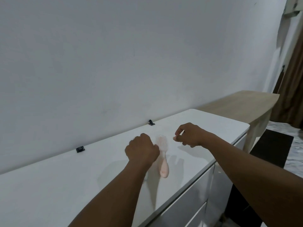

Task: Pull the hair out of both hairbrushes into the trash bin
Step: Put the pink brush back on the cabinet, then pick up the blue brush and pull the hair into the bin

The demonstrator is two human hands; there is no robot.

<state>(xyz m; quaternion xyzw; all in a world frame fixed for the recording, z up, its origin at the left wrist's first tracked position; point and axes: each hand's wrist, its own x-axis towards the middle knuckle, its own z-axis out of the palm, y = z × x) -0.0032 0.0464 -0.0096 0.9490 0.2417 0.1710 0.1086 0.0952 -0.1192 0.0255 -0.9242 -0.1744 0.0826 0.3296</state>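
A pale pink hairbrush [162, 154] lies on the white cabinet top [82, 182], bristle head toward the wall and handle toward me. My left hand [141, 149] is closed in a fist right against the brush's left side; what it holds, if anything, is hidden. A pale shape [145, 178] peeks out under my left forearm, and I cannot tell what it is. My right hand [188, 135] hovers to the right of the brush head with its fingers curled and pinched together; no hair is visible in it. No second brush or trash bin is in view.
Two small black clips [80, 149] [151, 122] sit along the cabinet's back edge against the grey wall. Drawer fronts [196, 194] run below the front edge. A beige wooden table [242, 104] stands beyond the right end, with a dark mat [270, 148] on the floor.
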